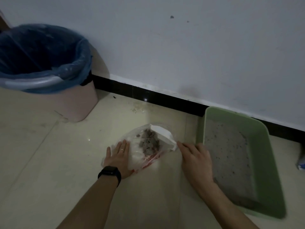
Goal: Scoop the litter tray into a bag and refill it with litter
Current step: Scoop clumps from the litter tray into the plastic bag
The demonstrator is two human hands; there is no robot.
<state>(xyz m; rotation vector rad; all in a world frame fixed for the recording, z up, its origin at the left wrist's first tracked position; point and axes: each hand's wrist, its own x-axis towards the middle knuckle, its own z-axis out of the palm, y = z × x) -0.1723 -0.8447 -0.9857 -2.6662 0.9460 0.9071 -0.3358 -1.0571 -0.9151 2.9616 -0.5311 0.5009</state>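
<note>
Head view, bag (162, 133) under flat left fingers (123, 146), right fingers (182, 146) pinching its edge

A pink bin (79, 106) with a blue liner (69, 70) stands on the tiled floor (41, 162) beside the white wall (181, 55) and black skirting (148, 95).

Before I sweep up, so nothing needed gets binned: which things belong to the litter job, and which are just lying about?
In the job: plastic bag with clumps; green litter tray; left hand pressing the bag, right hand holding its raised edge.
Lying about: pink bin with blue liner; blue-and-white object at the right edge.
</note>
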